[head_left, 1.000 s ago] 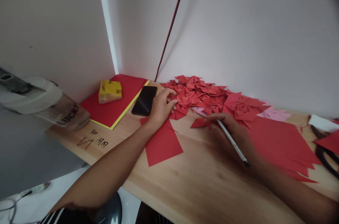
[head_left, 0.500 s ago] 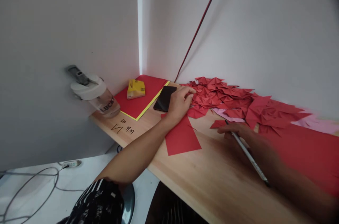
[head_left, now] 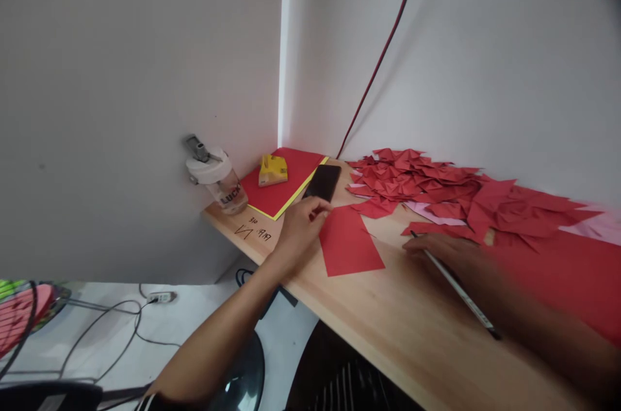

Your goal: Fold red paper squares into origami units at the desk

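My left hand (head_left: 305, 224) is over the wooden desk (head_left: 388, 307), fingers curled in with the thumb close to them. Its fingertips are at the upper left edge of a flat red paper sheet (head_left: 352, 244); whether they pinch the sheet cannot be made out. Just behind that hand lies a black phone (head_left: 324, 179). A slim pen (head_left: 460, 291), silvery with dark ends, rests in my right hand (head_left: 439, 250), pointing up and left. That hand is low over the desk, in front of a heap of folded red paper pieces (head_left: 412, 178).
Larger red paper (head_left: 572, 275) covers the desk's right part, with pink paper (head_left: 594, 224) behind. A lidded bottle (head_left: 226, 188) stands at the left corner beside a yellow packet (head_left: 273, 170) on a red sheet (head_left: 299, 164). Walls bound two sides; cables (head_left: 136, 323) lie on the floor.
My left hand has come back toward me from the folded pieces and the phone to the sheet's edge, and its fingers have drawn together. The pen stays in my right hand. The view has shifted left.
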A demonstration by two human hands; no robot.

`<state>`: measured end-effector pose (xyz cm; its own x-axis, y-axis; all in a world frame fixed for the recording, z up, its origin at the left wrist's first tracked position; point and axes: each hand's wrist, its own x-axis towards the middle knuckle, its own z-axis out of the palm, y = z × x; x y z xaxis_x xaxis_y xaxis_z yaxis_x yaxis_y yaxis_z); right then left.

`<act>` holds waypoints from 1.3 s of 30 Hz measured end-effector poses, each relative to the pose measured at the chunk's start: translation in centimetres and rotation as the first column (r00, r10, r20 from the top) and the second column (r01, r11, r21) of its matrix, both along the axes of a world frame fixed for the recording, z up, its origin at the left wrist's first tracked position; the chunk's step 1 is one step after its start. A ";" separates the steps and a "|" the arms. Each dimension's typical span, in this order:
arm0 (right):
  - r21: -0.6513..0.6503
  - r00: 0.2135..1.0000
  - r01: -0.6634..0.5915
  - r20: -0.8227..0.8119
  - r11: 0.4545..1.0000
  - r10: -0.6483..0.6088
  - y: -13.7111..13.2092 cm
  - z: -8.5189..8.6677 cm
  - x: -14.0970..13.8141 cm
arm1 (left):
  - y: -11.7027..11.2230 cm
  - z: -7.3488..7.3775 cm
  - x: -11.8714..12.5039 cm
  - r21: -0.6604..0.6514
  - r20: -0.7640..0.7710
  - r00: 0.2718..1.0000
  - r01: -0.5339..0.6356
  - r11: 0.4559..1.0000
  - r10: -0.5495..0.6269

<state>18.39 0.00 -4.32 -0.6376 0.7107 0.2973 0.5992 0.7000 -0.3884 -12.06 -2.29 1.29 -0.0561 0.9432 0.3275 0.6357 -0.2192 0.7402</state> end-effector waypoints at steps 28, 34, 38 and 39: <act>0.193 0.950 0.166 0.231 0.967 -0.209 -0.3 6.7 -2.0 | -5.1 -4.8 1.9 0.123 -0.380 0.863 0.405 0.906 -0.334; 0.217 0.781 0.567 0.164 0.795 -0.602 -0.9 6.7 6.4 | -9.0 -3.7 3.9 0.035 -0.453 0.756 0.545 0.838 -0.472; 0.214 0.672 0.674 0.219 0.707 -0.707 -1.2 6.0 10.0 | -10.7 -3.7 5.6 0.009 -0.503 0.632 0.686 0.728 -0.590; 0.215 0.651 0.694 0.220 0.687 -0.726 -1.3 5.8 10.5 | -10.9 -3.9 5.9 0.012 -0.509 0.610 0.710 0.704 -0.607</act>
